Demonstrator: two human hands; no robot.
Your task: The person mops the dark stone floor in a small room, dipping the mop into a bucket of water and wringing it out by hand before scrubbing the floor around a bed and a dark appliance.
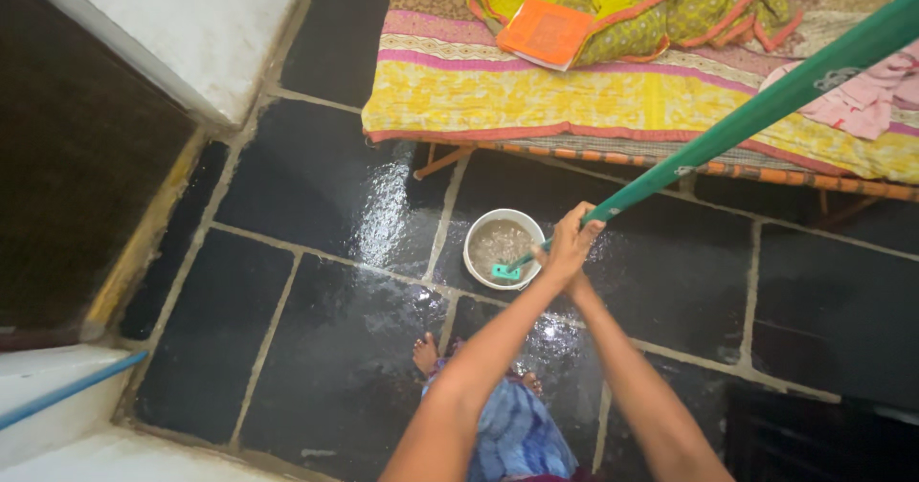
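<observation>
Two hands: both wrapped together around one mop handle, just right of the frame's centre; the left hand (565, 243) shows on top, the right hand (577, 269) is mostly hidden behind it, so its grip cannot be told apart finger by finger.
Mop handle (766, 104): long green pole, slanting from the upper right corner down to the hands, then on into the bucket.
Mop head (504, 271): small teal fitting at the pole's lower end, sitting inside the bucket at its lower rim.
Bucket (476, 228): round, white, on the floor at centre frame, just left of the hands; holds murky grey-brown water.
Floor (316, 185): large dark stone slabs with pale joints; wet and glistening left of and below the bucket.
Feet (425, 353): bare toes on the wet slab below the bucket, with blue patterned cloth (512, 434) hanging over them at lower centre.
Bed (450, 85): upper centre to upper right, covered in a yellow sheet with pink borders; its frame edge runs just above the bucket, apart from it.
Orange book (546, 32): flat on the bed, top centre.
Green-yellow cloth (670, 8): crumpled, orange-trimmed, beside and partly under the book.
Pink garment (862, 99): on the bed at right edge, behind the pole.
White wall corner (191, 22): upper left.
Blue rod (67, 391): thin, slanted, lower left edge.
</observation>
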